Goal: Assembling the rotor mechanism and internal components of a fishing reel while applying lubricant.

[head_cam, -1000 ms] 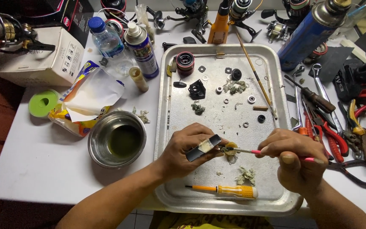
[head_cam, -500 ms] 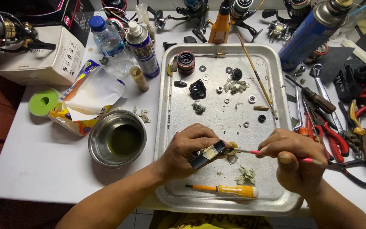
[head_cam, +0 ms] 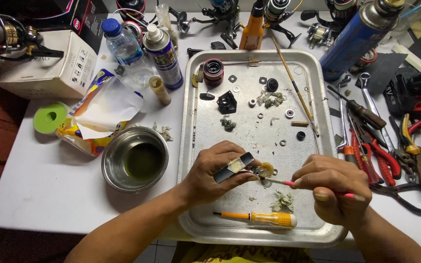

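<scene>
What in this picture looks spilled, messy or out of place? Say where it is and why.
Grey-green greasy clumps lie scattered over the metal tray among loose washers, and a few more sit on the table beside the steel bowl. Pliers are heaped untidily at the right.

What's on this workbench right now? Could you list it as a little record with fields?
Left hand: holds a black greasy part
Right hand: holds a pink-handled brush, tip at the part
Work surface: metal tray on a white table
In tray: orange screwdriver, washers, small parts
Left of tray: steel bowl, spray can
Right of tray: pliers
</scene>
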